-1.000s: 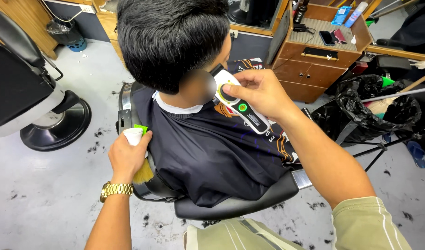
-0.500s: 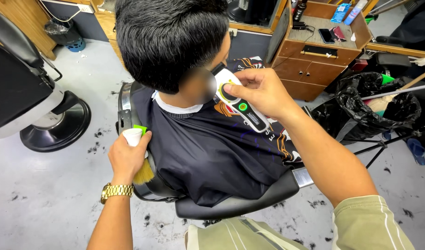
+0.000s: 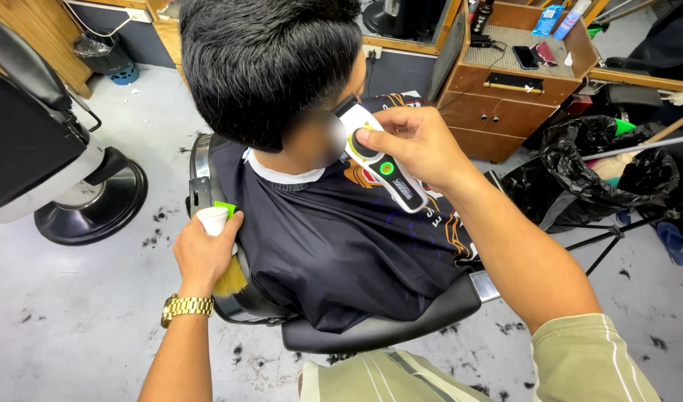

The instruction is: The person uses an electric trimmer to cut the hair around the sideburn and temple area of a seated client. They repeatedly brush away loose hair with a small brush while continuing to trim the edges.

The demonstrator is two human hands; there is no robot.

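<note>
The right hand (image 3: pixel 419 145) gripped a white and black hair clipper (image 3: pixel 380 165), fingers curled over the top of its body and the thumb pressed against the dark round dial near the blade end. A small green light showed on the clipper's body just below the thumb. The blade end pointed up and to the left, at the side of the seated person's head, right where the black hair (image 3: pixel 270 67) ended near the ear; whether the blade touched the skin could not be told, since that spot was blurred.

The left hand (image 3: pixel 205 253) was closed around a neck duster brush (image 3: pixel 224 249). Its fingers wrapped tightly about the white handle, whose round end stuck up above the fist, a green piece showed beside it, and the tan bristles fanned downward below the palm. A gold wristwatch (image 3: pixel 186 307) sat on that wrist. The hand hovered just beside the left edge of the barber chair's (image 3: pixel 378 327) backrest, close to the seated person's shoulder.

The seated person wore a black barber cape (image 3: pixel 341 246) with orange printed patterns, a white neck strip showing at the collar. Hair clippings lay scattered over the grey floor (image 3: pixel 73 327) around the chair's base. A second barber chair (image 3: pixel 40 141) stood near the left edge of the floor. To the right stood a wooden cabinet (image 3: pixel 505 112) with a phone on its top, and beside it a black bin bag (image 3: pixel 609 171) held open on a frame.
</note>
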